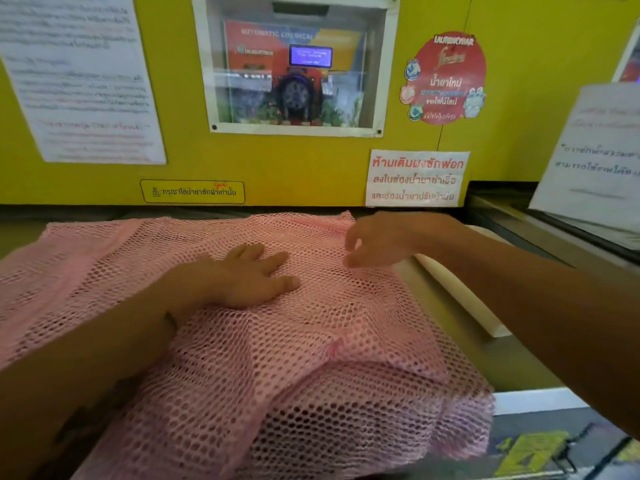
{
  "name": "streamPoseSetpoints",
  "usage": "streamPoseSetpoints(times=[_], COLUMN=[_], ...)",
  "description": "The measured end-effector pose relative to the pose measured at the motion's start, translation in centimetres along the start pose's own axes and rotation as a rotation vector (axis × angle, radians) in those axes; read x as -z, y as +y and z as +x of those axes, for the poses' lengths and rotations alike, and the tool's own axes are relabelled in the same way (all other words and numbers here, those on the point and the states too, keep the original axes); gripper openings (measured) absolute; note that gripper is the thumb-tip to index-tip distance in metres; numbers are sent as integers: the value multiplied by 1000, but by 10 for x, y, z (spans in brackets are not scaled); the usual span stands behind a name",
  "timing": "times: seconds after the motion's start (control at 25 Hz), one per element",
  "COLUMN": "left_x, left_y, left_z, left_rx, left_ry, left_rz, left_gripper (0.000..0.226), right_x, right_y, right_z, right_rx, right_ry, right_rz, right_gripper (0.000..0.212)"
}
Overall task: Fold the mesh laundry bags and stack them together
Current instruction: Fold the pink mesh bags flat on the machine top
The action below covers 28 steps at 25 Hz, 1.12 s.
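head view, pink honeycomb mesh bag (311,341), left hand (249,275) flat, right hand (377,240) perhaps curled

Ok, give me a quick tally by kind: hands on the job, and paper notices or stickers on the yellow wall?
Hands: 2, left hand flat on the pink mesh, right hand above it
White paper notices: 3
Red round sticker: 1
Yellow label: 1
Total: 7

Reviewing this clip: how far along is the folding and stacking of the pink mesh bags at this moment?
Early to midway, as far as one view shows. Done: pink mesh lies in overlapping layers, though no neat folded stack is visible. In hand: the left hand presses flat on the mesh while the right hand, fingers curled, hovers near its far right side. Left: finishing this fold and stacking; how many bags there are cannot be told.
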<state>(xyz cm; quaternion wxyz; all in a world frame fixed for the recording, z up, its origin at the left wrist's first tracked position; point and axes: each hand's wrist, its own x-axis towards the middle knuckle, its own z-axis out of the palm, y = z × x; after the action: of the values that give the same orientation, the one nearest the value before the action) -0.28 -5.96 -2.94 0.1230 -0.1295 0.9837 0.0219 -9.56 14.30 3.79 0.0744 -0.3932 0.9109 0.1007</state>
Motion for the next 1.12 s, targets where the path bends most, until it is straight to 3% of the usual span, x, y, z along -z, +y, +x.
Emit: streamPoseSetpoints(times=[0.12,0.24,0.32,0.44,0.56,0.68,0.8,0.88,0.96,1.04,1.12], left_x=[3,12,23,40,39,30,24,24,26,30,32], left_y=[-12,-19,-11,18,49,62,60,56,54,53,50], left_z=[14,18,5,-44,-97,-111,-99,-96,-96,-97,-99], left_rx=[-24,-21,-85,-372,-540,-497,-431,-440,-443,-430,-435], left_ry=[-10,64,214,362,151,4,46,102,145,157,105], left_rz=[-37,-14,-67,-310,-334,-248,-215,-211,-225,-268,-331], left_gripper=[92,87,66,21,30,32,20,15,14,19,23], right_x=[-14,-19,-13,-8,-19,-31,-24,-12,-8,-10,-11], right_y=[-5,3,8,14,12,12,25,39,47,48,42], right_z=[-4,-9,-22,-53,-72,-66,-65,-70,-72,-69,-72], right_rx=[-5,12,65,103,71,108,203,214,217,202,184], right_ry=[-131,125,228,-36,-262,-123,89,132,122,97,-31], right_rz=[-34,124,212,341,315,318,330,452,533,441,359], right_gripper=[52,48,34,28,56,46,25,19,15,13,9])
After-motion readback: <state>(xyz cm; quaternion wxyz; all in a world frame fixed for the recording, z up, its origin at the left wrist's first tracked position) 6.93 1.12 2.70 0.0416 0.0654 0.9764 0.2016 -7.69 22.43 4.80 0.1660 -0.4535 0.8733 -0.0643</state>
